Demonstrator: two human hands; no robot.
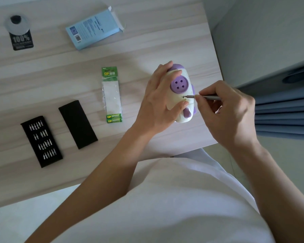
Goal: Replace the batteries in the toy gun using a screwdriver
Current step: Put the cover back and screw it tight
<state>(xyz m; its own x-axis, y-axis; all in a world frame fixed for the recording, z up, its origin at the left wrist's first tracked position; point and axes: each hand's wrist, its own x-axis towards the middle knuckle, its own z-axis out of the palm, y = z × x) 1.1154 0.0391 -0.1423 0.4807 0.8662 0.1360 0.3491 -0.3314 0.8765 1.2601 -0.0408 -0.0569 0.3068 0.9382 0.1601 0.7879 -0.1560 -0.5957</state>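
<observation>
A white and purple toy gun lies near the right edge of the wooden table. My left hand grips it from the left, fingers over its top end and thumb on its lower body. My right hand pinches a thin grey screwdriver held level, its tip set in a small screw on the toy's side below the round purple disc. A green pack of batteries lies to the left of the toy, with two batteries at its near end.
A black tray of several screwdriver bits and its black lid lie at the left. A light blue box and a black tag with a clear disc sit at the far side. Blue fabric hangs right of the table.
</observation>
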